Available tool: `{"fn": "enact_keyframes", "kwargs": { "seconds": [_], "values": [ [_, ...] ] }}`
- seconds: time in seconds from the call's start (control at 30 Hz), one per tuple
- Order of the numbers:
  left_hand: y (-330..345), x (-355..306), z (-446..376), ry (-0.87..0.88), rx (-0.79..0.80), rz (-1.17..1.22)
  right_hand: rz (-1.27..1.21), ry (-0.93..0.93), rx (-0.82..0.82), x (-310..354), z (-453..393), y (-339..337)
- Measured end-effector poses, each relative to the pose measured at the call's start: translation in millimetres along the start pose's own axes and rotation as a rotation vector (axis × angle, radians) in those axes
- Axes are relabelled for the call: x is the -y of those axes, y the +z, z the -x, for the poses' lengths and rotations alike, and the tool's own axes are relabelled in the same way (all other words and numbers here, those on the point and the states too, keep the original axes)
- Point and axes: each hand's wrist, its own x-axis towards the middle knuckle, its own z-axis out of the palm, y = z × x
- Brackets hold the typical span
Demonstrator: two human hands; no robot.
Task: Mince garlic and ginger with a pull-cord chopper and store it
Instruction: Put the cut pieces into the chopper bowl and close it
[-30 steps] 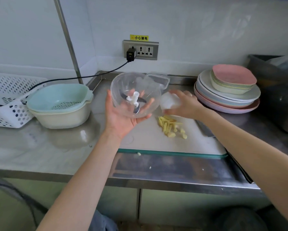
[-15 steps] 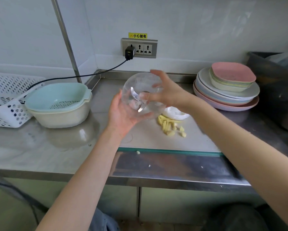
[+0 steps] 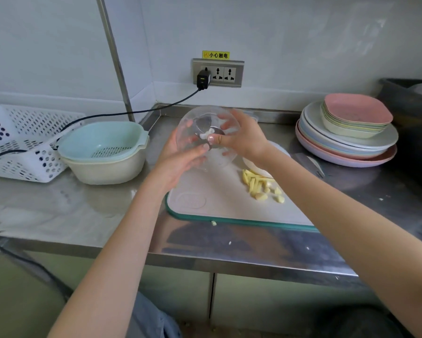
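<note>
On the left of the tabletop [image 3: 78, 215] stand a white basket [image 3: 22, 142] and a blue colander bowl [image 3: 102, 145]. Above the cutting board [image 3: 229, 201], the left hand [image 3: 178, 162] holds the clear chopper bowl [image 3: 200, 123] from below, fingers curled on its wall, and the right hand [image 3: 241, 137] reaches inside and pinches the white blade shaft [image 3: 205, 135]. To the right the ginger and garlic pieces [image 3: 261, 185] lie on the board, with stacked plates [image 3: 346, 142] beyond.

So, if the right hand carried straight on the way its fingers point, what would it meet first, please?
The right hand reaches into the clear chopper bowl; its fingers would probably meet the white blade post first, though depth is unclear.
</note>
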Motion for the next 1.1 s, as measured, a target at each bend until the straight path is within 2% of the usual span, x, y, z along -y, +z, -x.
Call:
{"fn": "enact_keyframes", "kwargs": {
  "seconds": [0.13,0.3,0.5,0.67,0.8,0.9,1.0,1.1],
  "values": [
    [15.0,-7.6,1.1,-0.054,0.03,-0.025,-0.049,0.183,0.032,3.4,7.8,-10.4],
    [67.5,-21.9,0.8,-0.135,0.166,-0.061,-0.146,0.39,-0.065,14.7,35.8,-59.1],
    [187.3,-38.3,13.2,-0.211,0.37,-0.148,-0.215,0.52,-0.384,27.5,131.2,-145.5],
    [303.6,-37.9,66.1,-0.187,0.802,-0.199,-0.149,0.469,-0.781,45.7,270.5,-211.2],
    [400.4,-35.7,153.9,-0.2,1.187,-0.269,0.226,0.428,-1.227,54.1,387.8,-258.8],
    [462.3,-26.8,217.7,-0.215,1.434,-0.285,0.583,0.432,-1.414,44.8,468.3,-284.4],
    [514.9,-11.5,261.6,-0.236,1.466,-0.26,0.879,0.414,-1.429,30.3,526.9,-288.6],
    [543.8,9.6,289.6,-0.294,1.451,-0.313,1.172,0.496,-1.27,10.8,557.6,-281.9]
  ]
}}
